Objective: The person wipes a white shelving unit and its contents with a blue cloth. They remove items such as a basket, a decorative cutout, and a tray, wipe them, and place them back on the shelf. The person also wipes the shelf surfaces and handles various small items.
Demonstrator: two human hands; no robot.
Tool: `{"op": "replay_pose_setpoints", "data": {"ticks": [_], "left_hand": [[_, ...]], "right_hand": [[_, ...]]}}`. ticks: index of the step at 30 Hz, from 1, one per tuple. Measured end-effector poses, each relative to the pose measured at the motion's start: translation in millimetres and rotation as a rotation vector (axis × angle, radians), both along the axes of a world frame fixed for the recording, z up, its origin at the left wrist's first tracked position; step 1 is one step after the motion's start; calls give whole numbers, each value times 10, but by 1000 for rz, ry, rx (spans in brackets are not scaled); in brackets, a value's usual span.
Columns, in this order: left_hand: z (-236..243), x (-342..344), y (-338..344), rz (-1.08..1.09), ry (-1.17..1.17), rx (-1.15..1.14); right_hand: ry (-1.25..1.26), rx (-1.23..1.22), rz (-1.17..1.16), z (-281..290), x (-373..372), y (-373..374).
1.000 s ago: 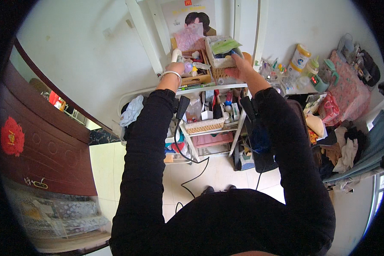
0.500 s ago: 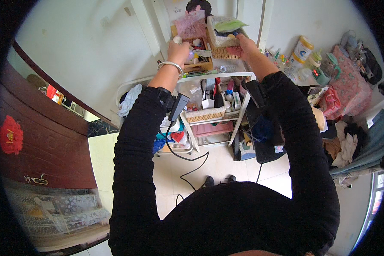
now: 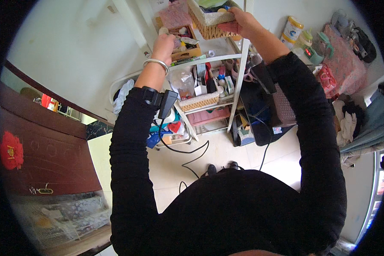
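On the top of a white shelf rack, my right hand (image 3: 243,23) is closed on the near right rim of a white-lined wicker basket (image 3: 209,32). A pale green packet (image 3: 210,3) and dark items lie in that basket. Left of it is an open wooden box (image 3: 187,54) filled with small bottles and tubes. My left hand (image 3: 163,48), a silver bangle at its wrist, is closed at the box's left side. Its fingertips are hidden, so what it grips cannot be made out. A whitish rounded thing (image 3: 163,31) shows just beyond its knuckles.
Below, a second wicker basket (image 3: 198,102) with boxes and bottles fills the rack's middle shelf. A pink tray (image 3: 209,116) sits lower. A black cable (image 3: 192,151) hangs over the floor. To the right stand a yellow-lidded can (image 3: 292,30) and a pink patterned cover (image 3: 345,64).
The whole view has shifted, so rack, baskets and hands appear higher and farther left. Both hands stay at the same places, the right still on the basket's rim.
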State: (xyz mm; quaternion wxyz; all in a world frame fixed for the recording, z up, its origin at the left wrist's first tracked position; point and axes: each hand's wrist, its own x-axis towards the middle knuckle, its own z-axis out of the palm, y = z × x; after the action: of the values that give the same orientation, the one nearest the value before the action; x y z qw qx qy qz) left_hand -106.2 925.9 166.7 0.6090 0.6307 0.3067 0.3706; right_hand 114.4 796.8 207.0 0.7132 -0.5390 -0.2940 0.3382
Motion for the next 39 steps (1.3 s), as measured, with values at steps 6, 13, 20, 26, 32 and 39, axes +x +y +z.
{"op": "replay_pose_setpoints", "data": {"ticks": [6,13,20,26,32,39], "left_hand": [[-10,-131,-443,-160,-213,-251],[-134,-107,-473,-487,-223,-370],[-99,-114,-417,-507,-187,-436],[12,-313,-479,-302,-107,-390],[-20,-458,-240,-96,4,-264],[-133,-528,-39,-85,113,-210]], "right_hand": [[92,-155,237,88,40,-573],[-33,-191,229,263,-225,-1158],[31,-179,144,332,-216,-1268],[45,-190,116,490,-82,-1343],[94,-179,189,561,31,-1497],[-139,-147,120,529,-105,-1864]]}}
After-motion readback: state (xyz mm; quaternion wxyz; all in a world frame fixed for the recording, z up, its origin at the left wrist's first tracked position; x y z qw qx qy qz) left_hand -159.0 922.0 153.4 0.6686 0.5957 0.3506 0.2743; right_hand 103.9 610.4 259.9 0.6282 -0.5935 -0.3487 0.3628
